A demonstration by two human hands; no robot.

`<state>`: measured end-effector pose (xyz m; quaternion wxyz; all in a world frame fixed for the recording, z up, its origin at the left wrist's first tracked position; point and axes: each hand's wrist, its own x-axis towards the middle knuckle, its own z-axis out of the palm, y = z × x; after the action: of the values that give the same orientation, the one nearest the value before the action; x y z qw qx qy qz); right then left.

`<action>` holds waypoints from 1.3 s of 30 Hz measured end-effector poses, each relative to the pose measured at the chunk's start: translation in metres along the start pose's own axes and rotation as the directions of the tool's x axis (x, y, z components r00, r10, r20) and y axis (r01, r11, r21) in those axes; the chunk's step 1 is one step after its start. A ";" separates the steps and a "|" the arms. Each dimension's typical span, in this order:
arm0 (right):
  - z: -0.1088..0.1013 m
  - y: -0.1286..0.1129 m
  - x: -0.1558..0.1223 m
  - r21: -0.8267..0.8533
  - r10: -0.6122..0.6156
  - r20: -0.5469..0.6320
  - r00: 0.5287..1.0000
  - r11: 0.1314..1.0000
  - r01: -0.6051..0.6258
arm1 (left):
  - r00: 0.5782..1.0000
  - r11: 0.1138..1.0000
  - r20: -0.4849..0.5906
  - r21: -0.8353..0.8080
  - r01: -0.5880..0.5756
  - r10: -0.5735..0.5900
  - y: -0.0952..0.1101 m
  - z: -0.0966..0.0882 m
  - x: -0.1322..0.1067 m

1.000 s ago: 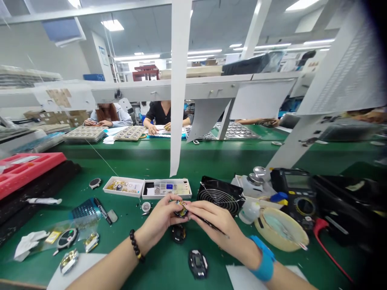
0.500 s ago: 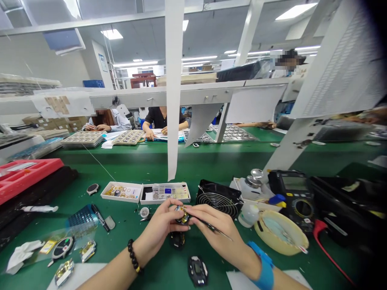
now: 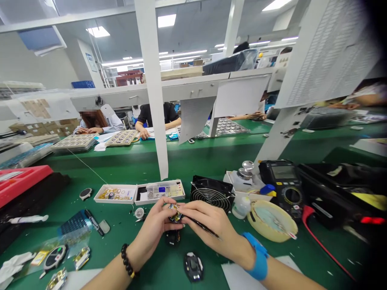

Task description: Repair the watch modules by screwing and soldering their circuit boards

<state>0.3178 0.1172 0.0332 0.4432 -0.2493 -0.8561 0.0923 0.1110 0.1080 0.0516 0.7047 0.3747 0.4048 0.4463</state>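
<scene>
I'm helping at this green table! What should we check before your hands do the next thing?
1. Left hand pinching the small gold-and-dark part: ok.
2. Right hand holding the thin black pointed tool: ok.
3. Tool tip placed correctly on the part: cannot tell, fingers hide it.
4. Dark part on the green mat, below the hands and not knocked over: ok.
5. Open white parts box sitting flat behind the hands: ok.
</scene>
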 end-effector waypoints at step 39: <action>-0.004 -0.013 0.003 0.066 0.382 0.094 0.920 0.919 -0.388 | 0.998 0.973 0.043 0.225 -0.056 0.048 0.008 -0.003 -0.001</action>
<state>0.3148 0.1070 0.0427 0.3922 -0.3902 -0.8026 0.2230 0.1050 0.1100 0.0575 0.6529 0.4712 0.4298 0.4085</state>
